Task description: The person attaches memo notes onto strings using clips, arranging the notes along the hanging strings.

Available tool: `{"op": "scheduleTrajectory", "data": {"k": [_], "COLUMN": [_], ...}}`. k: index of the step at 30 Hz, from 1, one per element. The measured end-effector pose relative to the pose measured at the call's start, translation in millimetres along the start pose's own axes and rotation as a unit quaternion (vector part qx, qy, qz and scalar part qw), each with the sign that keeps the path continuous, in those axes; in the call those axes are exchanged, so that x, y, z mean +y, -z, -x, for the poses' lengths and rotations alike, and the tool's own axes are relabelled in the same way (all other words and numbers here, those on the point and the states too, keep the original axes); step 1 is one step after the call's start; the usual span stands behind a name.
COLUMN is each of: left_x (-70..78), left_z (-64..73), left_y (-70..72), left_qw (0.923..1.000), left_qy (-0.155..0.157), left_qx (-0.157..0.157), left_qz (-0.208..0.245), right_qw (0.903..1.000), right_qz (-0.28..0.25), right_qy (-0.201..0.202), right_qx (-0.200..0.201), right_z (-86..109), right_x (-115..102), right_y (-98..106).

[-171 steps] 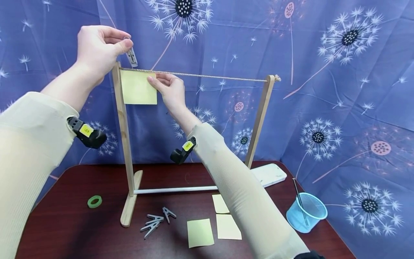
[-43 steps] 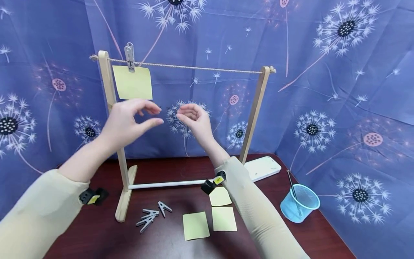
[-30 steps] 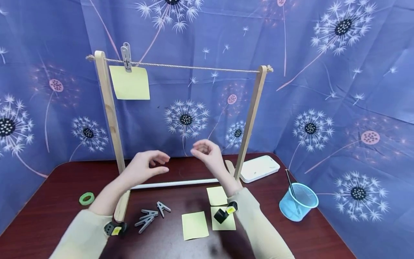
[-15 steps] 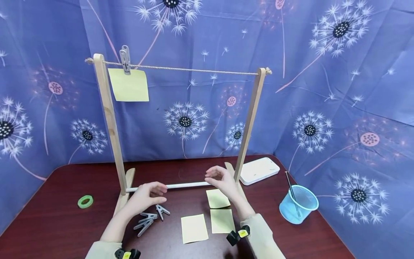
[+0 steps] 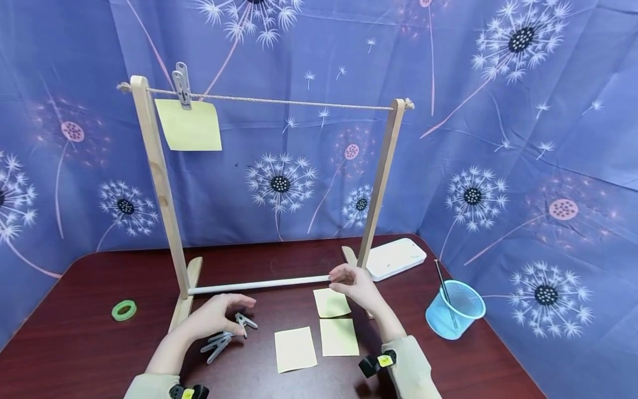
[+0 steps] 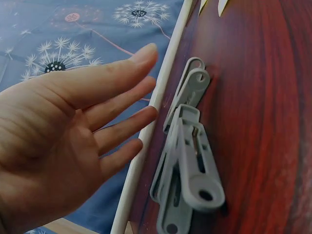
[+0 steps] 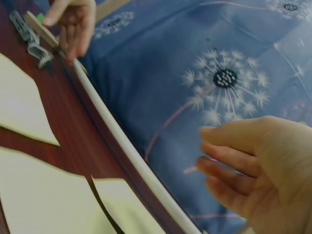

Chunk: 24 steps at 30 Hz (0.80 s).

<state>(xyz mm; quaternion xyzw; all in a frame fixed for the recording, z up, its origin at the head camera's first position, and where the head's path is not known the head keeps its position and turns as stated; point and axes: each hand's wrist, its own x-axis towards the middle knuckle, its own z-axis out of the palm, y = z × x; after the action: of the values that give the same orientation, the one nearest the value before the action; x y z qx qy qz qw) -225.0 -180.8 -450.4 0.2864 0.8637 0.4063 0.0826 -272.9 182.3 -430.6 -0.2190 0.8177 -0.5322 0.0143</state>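
My left hand hovers by the small heap of grey clothespins, thumb and fingers spread apart with nothing between them. In the left wrist view the clothespins lie just beyond its fingertips. My right hand hangs over the back one of three yellow sticky notes, fingers loosely bent and holding nothing. The front left sticky note and front right sticky note lie flat on the table. Another yellow note hangs from the rope under a grey clothespin.
A wooden frame holds up the rope, with a white bar low across it. Green tape lies at left. On the right stand a white case and a blue mesh cup with a dark stick.
The left hand clipped the note to the rope with a clothespin and both hands let go. Both came down empty toward the table, the left to the clothespins, the right over the notes.
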Motion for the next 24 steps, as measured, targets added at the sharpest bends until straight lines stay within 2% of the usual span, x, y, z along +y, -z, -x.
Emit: {"op": "scheduleTrajectory", "data": {"k": [4, 9, 12, 16, 19, 24], "left_x": [-3.8, -6.9, -8.8, -9.8, -9.4, -7.9], "left_z": [0.5, 1.5, 1.6, 0.1, -1.2, -1.7], "left_y": [-1.4, -4.5, -6.1, -6.6, -7.0, -8.2], "left_qw": [0.9996, 0.9992, 0.9990, 0.9979, 0.9976, 0.9980], "left_qy": [-0.005, 0.001, -0.006, -0.023, -0.018, -0.004], "left_qx": [-0.016, -0.022, -0.026, -0.022, -0.013, -0.012], "left_qz": [-0.025, -0.033, -0.037, -0.057, -0.066, -0.062], "right_qw": [0.9983, 0.9952, 0.9924, 0.9867, 0.9813, 0.9720], "right_qz": [0.024, 0.045, 0.054, 0.079, 0.103, 0.147], "right_qy": [0.008, 0.000, -0.009, -0.020, -0.027, -0.003], "right_qx": [-0.052, -0.086, -0.110, -0.141, -0.161, -0.183], "right_z": [4.1, 10.0, 12.5, 13.2, 12.0, 9.6], "right_x": [9.1, 19.1, 22.8, 25.0, 25.9, 30.4], "right_y": [11.6, 22.5, 25.4, 26.6, 26.7, 26.3]}}
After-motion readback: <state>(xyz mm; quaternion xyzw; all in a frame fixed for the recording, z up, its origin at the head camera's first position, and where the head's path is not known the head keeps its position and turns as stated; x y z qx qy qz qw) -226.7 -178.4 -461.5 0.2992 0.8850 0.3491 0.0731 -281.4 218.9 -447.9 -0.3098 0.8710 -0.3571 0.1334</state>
